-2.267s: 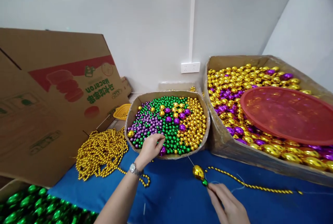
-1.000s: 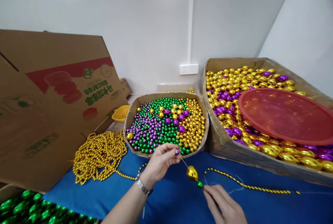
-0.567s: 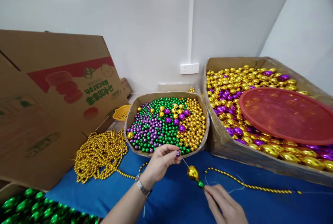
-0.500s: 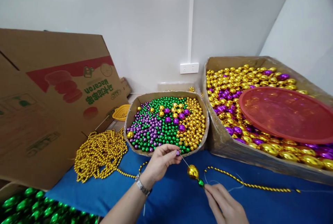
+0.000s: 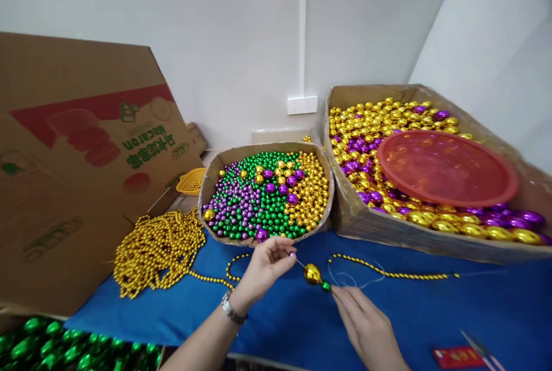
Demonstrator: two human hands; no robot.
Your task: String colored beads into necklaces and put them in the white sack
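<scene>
My left hand pinches a small purple bead at the tip of a thin needle, just in front of the small cardboard box of green, purple and gold beads. On the thread sit a large gold bead and a small green bead. My right hand holds the thread right behind the green bead, fingers pressed together. A strand of small gold beads trails to the right over the blue cloth.
A heap of gold bead strands lies at the left. A big carton of gold and purple balls holds a red plastic lid. A printed cardboard box leans at the left. Green balls lie bottom left; scissors and a red packet lie bottom right.
My left hand left the small box with a purple bead and brought it to the needle tip. The camera view has shifted right and down.
</scene>
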